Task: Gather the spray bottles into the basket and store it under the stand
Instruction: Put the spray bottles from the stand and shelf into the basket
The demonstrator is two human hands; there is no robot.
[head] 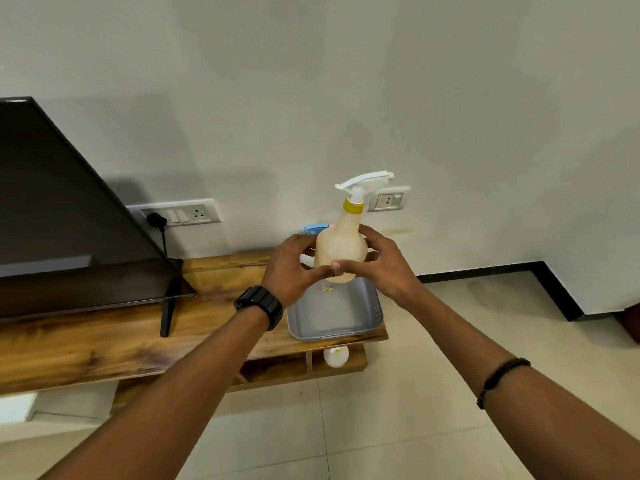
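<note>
— Pale wall (415,98) fills most of the view, tiled floor (398,427) below it. What stands against it?

— Long wooden stand (104,344), with a dark television (62,220) on its left part. Grey basket (334,315) sits on the right end of the top, touching nothing but the wood as far as I can tell.

— And the hands?

— Both are raised above the basket's far end. Left hand (289,268), with a black watch (259,306) on its wrist, and right hand (382,263) wrap a cream spray bottle (341,247) from either side, fingers curled round its belly, thumbs pressed to its front. It is upright, white trigger head on top.

— Other bottles?

— A blue trigger head (313,228) peeks out behind the left hand. A small white bottle (336,355) stands in the stand's lower compartment, under the basket.
</note>
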